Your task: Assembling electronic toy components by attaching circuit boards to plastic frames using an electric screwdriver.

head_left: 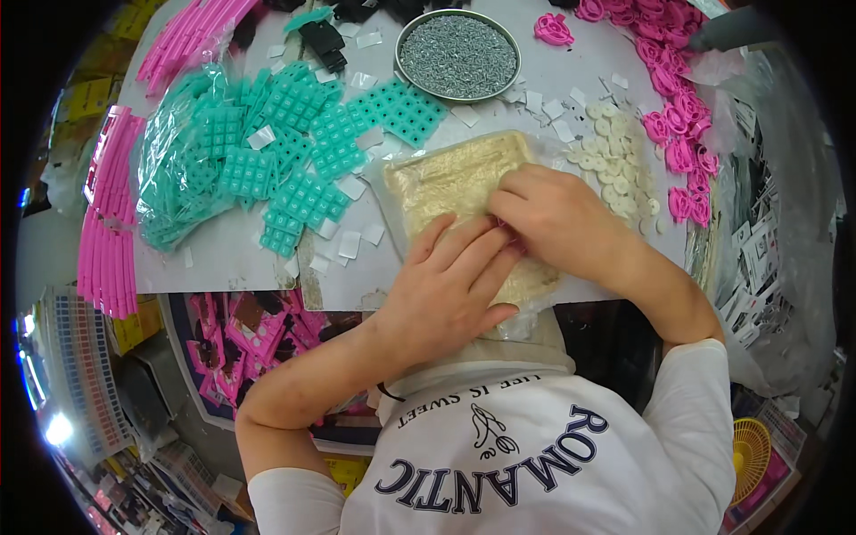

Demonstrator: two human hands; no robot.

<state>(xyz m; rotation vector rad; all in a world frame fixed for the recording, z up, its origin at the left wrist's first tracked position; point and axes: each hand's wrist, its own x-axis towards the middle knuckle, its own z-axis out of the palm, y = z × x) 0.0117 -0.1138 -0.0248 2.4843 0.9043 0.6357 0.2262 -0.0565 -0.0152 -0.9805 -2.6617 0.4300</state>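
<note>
Yellow pad [437, 183] at near edge of surface [218, 275]. Left hand [450, 281] lies over it, fingers spread; right hand [557, 214] curled, cannot tell what it grasps. Job seems partway: loose teal keypads [248, 174], white discs [611, 152] look unused.

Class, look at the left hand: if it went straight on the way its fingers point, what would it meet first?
The left hand would most likely meet the right hand first, just ahead over the yellowish pad; whether they already touch is unclear.
</note>
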